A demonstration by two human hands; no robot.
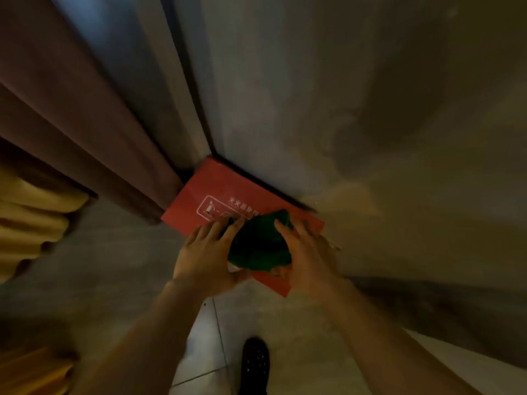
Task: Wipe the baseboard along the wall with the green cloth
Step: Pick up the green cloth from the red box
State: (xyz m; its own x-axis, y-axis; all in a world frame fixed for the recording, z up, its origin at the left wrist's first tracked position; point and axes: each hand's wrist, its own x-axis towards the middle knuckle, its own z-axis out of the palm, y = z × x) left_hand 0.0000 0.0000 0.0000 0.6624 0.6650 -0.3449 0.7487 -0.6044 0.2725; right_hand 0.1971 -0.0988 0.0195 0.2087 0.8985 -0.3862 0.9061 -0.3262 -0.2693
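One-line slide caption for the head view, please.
Both hands, left hand and right hand, hold green cloth above red box by wall.

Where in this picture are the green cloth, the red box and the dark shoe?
green cloth (258, 246): head view, middle of the bunched fabric between both hands.
red box (199, 195): head view, bare top face left of the white print.
dark shoe (254, 363): head view, dotted upper.

dim, warm indoor light; soft blur throughout, wide-angle bending at the edges, a broad shadow on the wall (399, 109).
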